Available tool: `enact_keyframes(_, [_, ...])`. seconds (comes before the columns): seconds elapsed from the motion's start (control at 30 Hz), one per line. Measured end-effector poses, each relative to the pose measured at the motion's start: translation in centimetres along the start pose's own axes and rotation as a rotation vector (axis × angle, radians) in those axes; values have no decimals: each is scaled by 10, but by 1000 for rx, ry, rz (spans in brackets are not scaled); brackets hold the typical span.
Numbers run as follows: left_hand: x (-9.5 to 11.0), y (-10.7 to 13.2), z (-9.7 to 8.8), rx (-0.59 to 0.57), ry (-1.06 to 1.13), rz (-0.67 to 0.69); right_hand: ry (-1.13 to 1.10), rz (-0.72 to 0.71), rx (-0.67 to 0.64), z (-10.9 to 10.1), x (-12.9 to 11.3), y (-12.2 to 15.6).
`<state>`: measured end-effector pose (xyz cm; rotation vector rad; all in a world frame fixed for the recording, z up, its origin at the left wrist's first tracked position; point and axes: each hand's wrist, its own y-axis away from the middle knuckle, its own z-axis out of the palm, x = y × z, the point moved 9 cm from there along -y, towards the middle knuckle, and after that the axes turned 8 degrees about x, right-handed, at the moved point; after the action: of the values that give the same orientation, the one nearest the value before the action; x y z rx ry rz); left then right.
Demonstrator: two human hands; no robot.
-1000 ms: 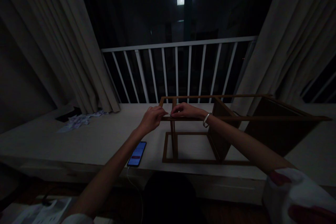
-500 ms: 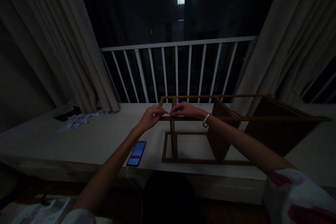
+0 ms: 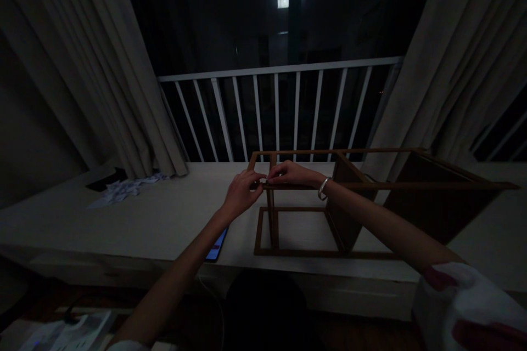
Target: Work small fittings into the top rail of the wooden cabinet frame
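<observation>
Your R hand [image 3: 293, 173] has thumb + forefinger pinched on a tiny pc [image 3: 267, 180], too small & dim to ID, at the near upper rail of the brown wood frame [image 3: 354, 211]. Your L hand [image 3: 241, 192] is part curled, forefinger out to the same spot, thumb lower, by the rail's L end; can't tell if it grips anything. Frame lies lengthwise on the white counter [image 3: 185, 214], ahead of you & off to the R, in front of the railing [image 3: 280, 69]. Phone [image 3: 217, 245] is partly hidden behind your L forearm, nr the counter's front edge. Crumpled papers [image 3: 121, 190] far L, by the curtain [image 3: 123, 93].
</observation>
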<state>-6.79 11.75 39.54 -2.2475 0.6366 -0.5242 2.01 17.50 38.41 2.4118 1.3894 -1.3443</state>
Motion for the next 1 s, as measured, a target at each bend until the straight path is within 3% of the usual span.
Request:
enact_keyframes(0.37, [10, 0, -1, -14, -53, 33, 6, -37, -14, 1, -7, 2])
enact_keyframes(0.77, [19, -9, 3, -26, -122, 86, -97, -11, 164, -12, 8, -3])
enact_keyframes(1.0, [17, -11, 5, 1, -133, 84, -40, -60, 168, -14, 4, -3])
